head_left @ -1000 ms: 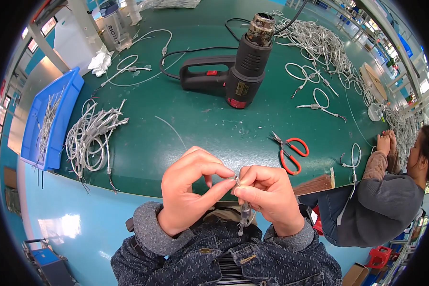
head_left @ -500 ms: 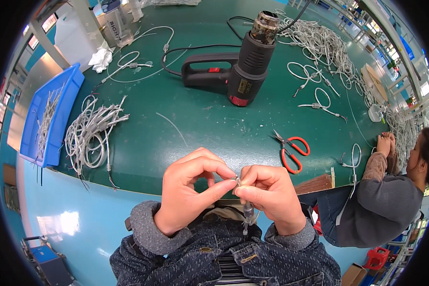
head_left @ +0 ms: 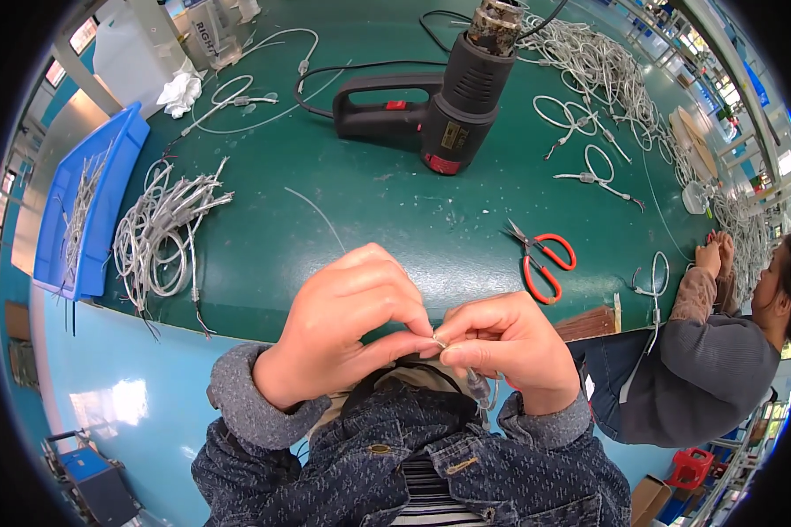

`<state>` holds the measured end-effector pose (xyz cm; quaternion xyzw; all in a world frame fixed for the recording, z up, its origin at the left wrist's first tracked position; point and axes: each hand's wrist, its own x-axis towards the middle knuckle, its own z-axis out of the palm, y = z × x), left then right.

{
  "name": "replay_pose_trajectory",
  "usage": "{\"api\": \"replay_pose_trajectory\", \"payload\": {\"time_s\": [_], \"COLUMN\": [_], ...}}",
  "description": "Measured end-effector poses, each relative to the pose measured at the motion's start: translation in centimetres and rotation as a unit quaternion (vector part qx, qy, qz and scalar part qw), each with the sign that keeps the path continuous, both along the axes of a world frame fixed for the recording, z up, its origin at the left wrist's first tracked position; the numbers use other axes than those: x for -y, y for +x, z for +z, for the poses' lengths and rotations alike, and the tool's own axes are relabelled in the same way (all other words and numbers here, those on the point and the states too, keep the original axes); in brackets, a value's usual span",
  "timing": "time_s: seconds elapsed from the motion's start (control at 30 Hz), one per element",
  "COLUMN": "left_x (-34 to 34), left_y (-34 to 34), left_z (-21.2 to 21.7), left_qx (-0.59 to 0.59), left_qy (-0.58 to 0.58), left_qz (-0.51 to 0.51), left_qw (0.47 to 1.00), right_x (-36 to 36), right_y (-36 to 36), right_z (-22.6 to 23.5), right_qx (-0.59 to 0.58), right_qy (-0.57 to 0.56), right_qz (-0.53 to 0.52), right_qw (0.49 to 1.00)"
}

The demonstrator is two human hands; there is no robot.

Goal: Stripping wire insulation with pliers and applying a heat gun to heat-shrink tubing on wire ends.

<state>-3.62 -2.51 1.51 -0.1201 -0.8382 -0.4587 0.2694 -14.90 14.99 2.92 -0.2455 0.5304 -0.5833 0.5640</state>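
Observation:
Both my hands meet in front of me, at the near edge of the green table (head_left: 264, 255). Between thumb and forefinger, my left hand (head_left: 351, 321) pinches the tip of a grey cable (head_left: 478, 386). My right hand (head_left: 505, 342) grips the same cable close beside that tip, its fingers curled. A translucent grey sleeve on the cable hangs below my right hand, with a loop of it near my jacket. The fine wire ends are mostly covered by my fingertips. Red-handled scissors (head_left: 543, 263) lie partly spread on the table, beyond my right hand.
A black heat gun (head_left: 457, 114) stands at the far middle, its cord running back. Bundled grey cables (head_left: 163, 233) and a blue tray (head_left: 105, 211) of wires are at left. More cables (head_left: 589, 79) pile up far right. A co-worker (head_left: 721, 351) sits at the right edge.
My hands have shifted slightly, the left wrist outward to the left, and the cable's sleeve now hangs further right. The view has tilted a little, so table things appear higher.

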Motion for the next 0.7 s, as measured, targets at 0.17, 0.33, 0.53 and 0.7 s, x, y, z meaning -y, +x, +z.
{"api": "replay_pose_trajectory", "payload": {"time_s": [0.17,0.33,0.53,0.7], "left_x": [0.0,-0.2,-0.5,-1.7], "left_y": [0.1,0.2,0.5,0.8], "left_z": [0.0,-0.2,-0.8,-1.4], "left_qx": [0.007,-0.004,-0.019,-0.047], "left_qy": [-0.004,-0.007,-0.046,0.005], "left_qz": [0.000,0.003,0.048,0.086], "left_qw": [1.000,1.000,0.998,0.995], "right_x": [0.0,-0.1,0.4,0.4], "right_y": [0.1,0.6,1.4,2.2], "right_z": [-1.2,-1.9,-2.1,-2.0], "right_qx": [0.062,0.144,0.167,0.156], "right_qy": [-0.014,-0.033,-0.037,-0.054], "right_qz": [0.007,-0.009,-0.046,-0.083], "right_qw": [0.998,0.989,0.984,0.983]}}
